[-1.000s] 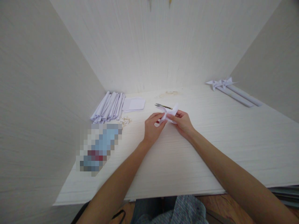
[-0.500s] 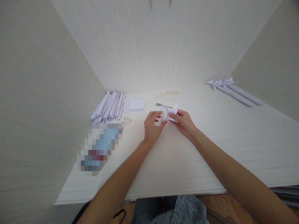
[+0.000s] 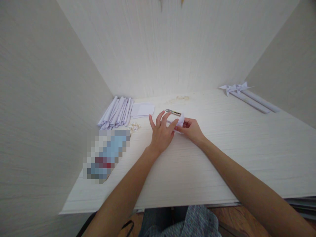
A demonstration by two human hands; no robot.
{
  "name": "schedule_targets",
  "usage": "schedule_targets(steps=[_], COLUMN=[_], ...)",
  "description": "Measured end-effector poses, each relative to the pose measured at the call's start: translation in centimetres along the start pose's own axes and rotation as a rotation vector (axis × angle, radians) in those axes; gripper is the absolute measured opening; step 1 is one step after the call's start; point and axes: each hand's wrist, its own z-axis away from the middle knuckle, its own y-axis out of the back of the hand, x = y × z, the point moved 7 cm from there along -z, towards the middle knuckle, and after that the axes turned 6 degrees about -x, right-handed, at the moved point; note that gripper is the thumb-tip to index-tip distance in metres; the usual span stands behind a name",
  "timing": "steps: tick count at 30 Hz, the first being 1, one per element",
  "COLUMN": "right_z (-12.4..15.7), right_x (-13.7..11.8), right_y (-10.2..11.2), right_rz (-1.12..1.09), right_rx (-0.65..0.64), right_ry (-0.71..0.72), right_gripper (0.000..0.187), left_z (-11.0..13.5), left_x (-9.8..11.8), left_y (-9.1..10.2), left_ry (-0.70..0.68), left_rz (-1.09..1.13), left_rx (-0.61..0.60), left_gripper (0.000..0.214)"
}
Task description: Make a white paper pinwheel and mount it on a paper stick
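left fingers [image 3: 159, 118] now wider fanned at one paper [image 3: 181, 119], two pinwheels [image 3: 229, 89] far right

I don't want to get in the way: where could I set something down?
Bare table lies between the right forearm and paper pinwheels, and between right and left forearm. Crowded: the left side, with paper rolls, sheets and a pixelated object, and around the left hand, right hand and scissors.

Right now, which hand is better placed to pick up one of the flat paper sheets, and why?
Likely the left hand: it is nearer the flat sheets, while the right hand grips the curled paper farther away.
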Motion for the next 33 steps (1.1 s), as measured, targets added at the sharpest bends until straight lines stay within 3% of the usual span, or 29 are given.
schedule_targets(steps=[18,33], right_z=[0.08,-0.07], right_x=[-0.08,-0.12], right_y=[-0.20,-0.13], right_rz=[0.078,0.195], right_rx=[-0.023,-0.026], right_ry=[-0.032,0.040], right_gripper=[0.021,0.016], left_z=[0.04,-0.03], left_x=[0.14,0.06], left_y=[-0.35,-0.57], left_ry=[-0.010,-0.004], left_rz=[0.022,0.087], left_rx=[-0.044,-0.049], left_gripper=[0.032,0.027])
